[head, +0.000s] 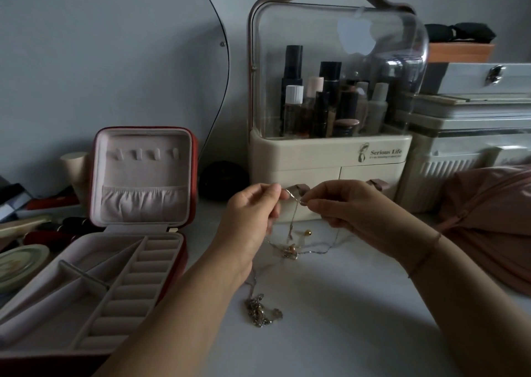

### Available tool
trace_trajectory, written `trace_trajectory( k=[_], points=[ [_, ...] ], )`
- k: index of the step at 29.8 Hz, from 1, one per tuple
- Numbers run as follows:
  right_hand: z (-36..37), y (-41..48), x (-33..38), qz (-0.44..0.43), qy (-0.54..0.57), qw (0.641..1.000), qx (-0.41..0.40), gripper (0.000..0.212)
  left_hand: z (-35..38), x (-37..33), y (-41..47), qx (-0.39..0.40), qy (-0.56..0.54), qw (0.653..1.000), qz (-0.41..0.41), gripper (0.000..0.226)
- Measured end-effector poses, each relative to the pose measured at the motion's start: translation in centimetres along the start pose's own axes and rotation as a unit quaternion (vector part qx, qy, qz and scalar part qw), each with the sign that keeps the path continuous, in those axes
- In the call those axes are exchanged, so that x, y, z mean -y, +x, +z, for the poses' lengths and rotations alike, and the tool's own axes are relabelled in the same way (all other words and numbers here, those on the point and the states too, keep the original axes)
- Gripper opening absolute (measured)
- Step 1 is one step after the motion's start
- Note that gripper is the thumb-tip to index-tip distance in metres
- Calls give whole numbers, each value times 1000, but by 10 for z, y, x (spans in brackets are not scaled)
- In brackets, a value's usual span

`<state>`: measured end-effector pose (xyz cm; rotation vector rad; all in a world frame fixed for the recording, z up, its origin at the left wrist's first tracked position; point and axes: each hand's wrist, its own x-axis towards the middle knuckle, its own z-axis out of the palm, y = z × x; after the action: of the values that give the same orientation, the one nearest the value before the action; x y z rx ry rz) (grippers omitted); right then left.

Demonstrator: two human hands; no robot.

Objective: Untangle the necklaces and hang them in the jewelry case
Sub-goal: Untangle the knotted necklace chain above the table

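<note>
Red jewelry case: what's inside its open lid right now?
The red square jewelry case lid holds a row of bare pink hooks above a gathered pocket; no chain hangs there. Pocket contents are hidden.

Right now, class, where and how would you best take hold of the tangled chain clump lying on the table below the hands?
Probably pinch the loop poking from the right edge of the chain clump, coming from above and the right: it lies flat on the white table, and the left forearm crowds its left side.
</note>
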<state>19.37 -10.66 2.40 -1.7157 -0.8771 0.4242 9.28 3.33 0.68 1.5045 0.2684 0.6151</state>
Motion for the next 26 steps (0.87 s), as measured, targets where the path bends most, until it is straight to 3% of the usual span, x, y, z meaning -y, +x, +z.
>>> trace_trajectory(
  k=[6, 11, 19, 26],
  points=[
    [-1, -2, 0, -7, -6, 1000, -3, 9, -3, 3, 1, -1, 22, 1000, 9, 20],
    [-1, -3, 5, -12, 27, 1000, -2, 32, -5, 5, 2, 1, 48, 999, 4, 7],
    [-1, -2, 4, -24, 60, 997, -33, 32, -3, 2, -4, 87, 67, 992, -56, 21],
    [-12, -2, 8, -81, 260, 962, -30, 14, -3, -1, -4, 65, 31, 996, -57, 20]
  ],
)
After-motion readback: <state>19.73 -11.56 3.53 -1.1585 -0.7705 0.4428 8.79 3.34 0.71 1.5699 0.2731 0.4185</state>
